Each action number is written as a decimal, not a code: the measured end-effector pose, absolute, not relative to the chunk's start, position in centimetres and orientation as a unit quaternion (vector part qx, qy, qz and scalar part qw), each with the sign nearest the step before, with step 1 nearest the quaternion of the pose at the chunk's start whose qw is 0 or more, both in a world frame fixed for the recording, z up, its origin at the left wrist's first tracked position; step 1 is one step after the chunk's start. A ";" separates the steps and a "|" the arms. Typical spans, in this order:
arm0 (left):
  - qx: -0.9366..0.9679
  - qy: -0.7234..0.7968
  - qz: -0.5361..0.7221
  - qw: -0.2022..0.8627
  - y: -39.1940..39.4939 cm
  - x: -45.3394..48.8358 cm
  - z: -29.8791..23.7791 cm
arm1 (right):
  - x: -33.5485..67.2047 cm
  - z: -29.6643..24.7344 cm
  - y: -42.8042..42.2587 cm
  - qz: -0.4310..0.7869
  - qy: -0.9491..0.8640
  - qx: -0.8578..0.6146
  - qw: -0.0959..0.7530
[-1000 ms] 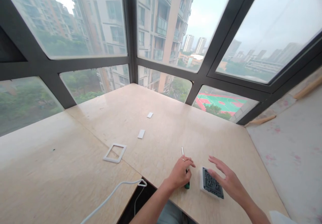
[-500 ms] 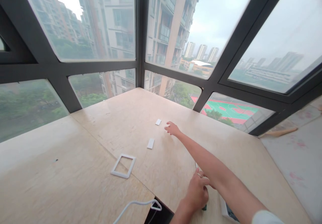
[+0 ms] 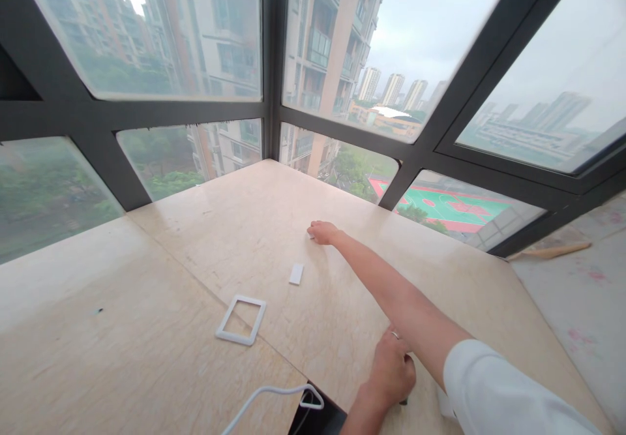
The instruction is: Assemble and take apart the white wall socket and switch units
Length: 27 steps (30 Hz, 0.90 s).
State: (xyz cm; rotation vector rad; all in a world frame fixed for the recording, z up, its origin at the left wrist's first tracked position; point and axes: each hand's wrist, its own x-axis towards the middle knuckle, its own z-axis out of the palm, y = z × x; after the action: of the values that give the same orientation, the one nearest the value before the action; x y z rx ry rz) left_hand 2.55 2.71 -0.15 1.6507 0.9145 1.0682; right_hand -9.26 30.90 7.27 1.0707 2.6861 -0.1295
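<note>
My right hand (image 3: 323, 233) reaches far out over the stone surface, its fingers closed on a small white rectangular plate (image 3: 311, 236) that is mostly covered by them. Nearer to me lies another white rectangular plate (image 3: 296, 274), flat and untouched. To its lower left rests a white square frame (image 3: 227, 318) with an open middle. Below my right forearm, my left hand (image 3: 392, 370) is wrapped round a screwdriver; only the dark end of its handle (image 3: 403, 402) shows beneath the fist.
A white cable (image 3: 264, 389) curls over a black object or opening (image 3: 320, 415) at the bottom edge. Part of a white object (image 3: 446, 405) shows beneath my right sleeve. A tiny dark bit (image 3: 100, 310) lies at left. Dark-framed windows (image 3: 272, 128) border the surface.
My right hand has moved slightly left and closed on the farther white plate, which lay uncovered before. My left hand keeps hold of the screwdriver. The view has shifted a little.
</note>
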 end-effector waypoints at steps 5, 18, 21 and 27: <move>0.653 0.403 0.441 0.466 2.8 2.3 0.6 | -7.2 7.7 30.3 -0.086 0.908 0.401 0.092; 0.687 0.397 0.457 0.401 2.9 2.0 0.7 | 9.2 9.5 16.6 -0.422 0.693 0.500 -0.301; 0.692 0.393 0.456 0.398 2.9 1.9 0.9 | 14.3 11.0 11.9 -0.468 0.629 0.494 -0.375; 0.719 0.394 0.433 0.374 3.2 1.7 0.7 | 22.6 13.0 3.3 -0.596 0.387 0.451 -0.541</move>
State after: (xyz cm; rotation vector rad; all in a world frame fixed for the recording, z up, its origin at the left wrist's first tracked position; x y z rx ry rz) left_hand 1.73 3.24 0.75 1.8396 1.0098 1.1099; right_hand 22.56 3.33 13.00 2.2947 1.9712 -3.0339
